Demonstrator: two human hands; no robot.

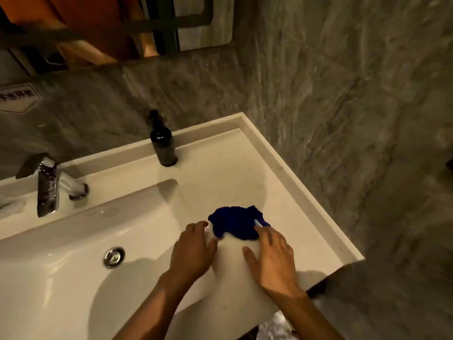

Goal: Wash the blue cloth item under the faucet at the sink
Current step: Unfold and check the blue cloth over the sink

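A crumpled blue cloth item (236, 222) lies on the white counter to the right of the sink basin (73, 241). My left hand (192, 249) rests just left of it, fingers apart, fingertips at the cloth's near-left edge. My right hand (272, 253) lies flat on the counter at the cloth's right side, fingers spread and the fingertips touching its edge. Neither hand grips the cloth. The chrome faucet (47, 186) stands at the far left, well away from the cloth; I see no water running.
A dark pump bottle (163, 146) stands on the counter's back ledge. A round chrome drain plug (114, 256) sits in the basin. A grey stone wall runs along the back and right, and the counter's right corner (353, 256) is close to my right hand.
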